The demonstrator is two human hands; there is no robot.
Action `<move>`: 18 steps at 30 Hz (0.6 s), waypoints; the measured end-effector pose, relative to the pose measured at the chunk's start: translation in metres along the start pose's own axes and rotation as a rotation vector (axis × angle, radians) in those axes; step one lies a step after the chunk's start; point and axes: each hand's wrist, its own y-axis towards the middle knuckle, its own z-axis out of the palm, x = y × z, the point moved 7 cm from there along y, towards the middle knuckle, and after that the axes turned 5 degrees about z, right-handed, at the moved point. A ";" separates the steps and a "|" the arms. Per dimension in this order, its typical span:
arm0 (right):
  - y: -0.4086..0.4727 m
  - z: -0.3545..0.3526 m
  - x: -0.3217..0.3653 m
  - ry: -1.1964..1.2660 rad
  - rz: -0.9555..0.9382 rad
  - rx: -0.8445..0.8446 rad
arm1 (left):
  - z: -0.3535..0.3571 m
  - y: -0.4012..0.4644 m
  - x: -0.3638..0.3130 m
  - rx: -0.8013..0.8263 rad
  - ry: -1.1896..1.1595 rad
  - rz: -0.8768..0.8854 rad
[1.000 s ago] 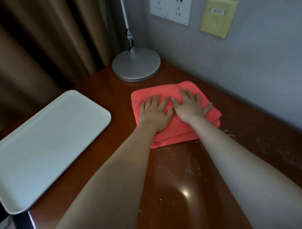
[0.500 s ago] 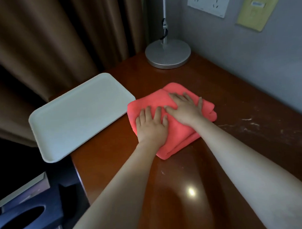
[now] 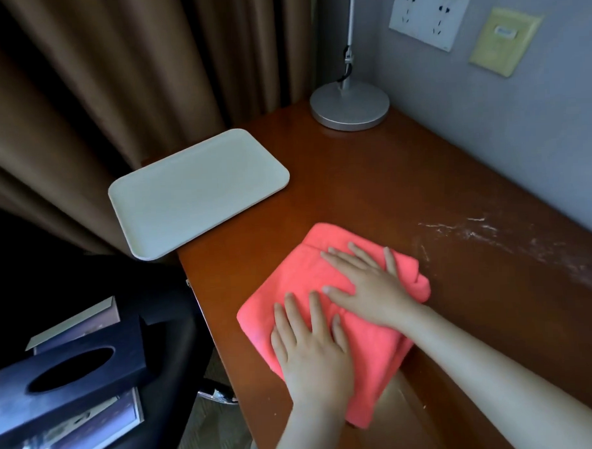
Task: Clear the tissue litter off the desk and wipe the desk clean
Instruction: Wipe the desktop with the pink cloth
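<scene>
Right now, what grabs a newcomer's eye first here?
The folded coral cloth near the desk's front-left edge, with the left hand and right hand pressed flat on it. Next, whitish streaks to its right, near the wall, and the white tray overhanging the desk's left edge.

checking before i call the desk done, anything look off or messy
Yes: white streaks and crumbs still smear the desk right of the pink cloth, toward the wall. The white tray overhangs the desk's left edge.

Dim room, the curtain (image 3: 109, 96) side sunk in shadow; soft glare sheens the desk (image 3: 370, 195), and straight lines bow near the edges
</scene>
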 end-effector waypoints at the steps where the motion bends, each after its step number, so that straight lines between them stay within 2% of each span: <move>1: -0.004 0.003 0.004 -0.007 -0.019 0.012 | 0.001 -0.008 0.004 0.036 -0.012 -0.018; 3: -0.004 0.005 0.014 -0.004 -0.053 0.038 | 0.002 -0.014 0.014 0.080 -0.011 -0.046; 6: 0.009 0.004 0.033 -0.011 -0.127 0.072 | -0.009 -0.002 0.030 0.058 0.055 -0.062; 8: 0.020 0.002 0.041 -0.019 -0.175 0.084 | -0.019 0.014 0.034 0.038 0.081 -0.030; 10: 0.031 -0.002 0.040 -0.020 -0.186 0.074 | -0.027 0.028 0.026 0.099 0.022 0.053; 13: 0.048 -0.013 0.024 0.000 -0.123 0.037 | -0.034 0.051 0.010 0.065 -0.028 0.117; 18: 0.082 -0.040 -0.026 0.109 0.068 -0.085 | -0.028 0.110 -0.029 0.144 0.003 0.203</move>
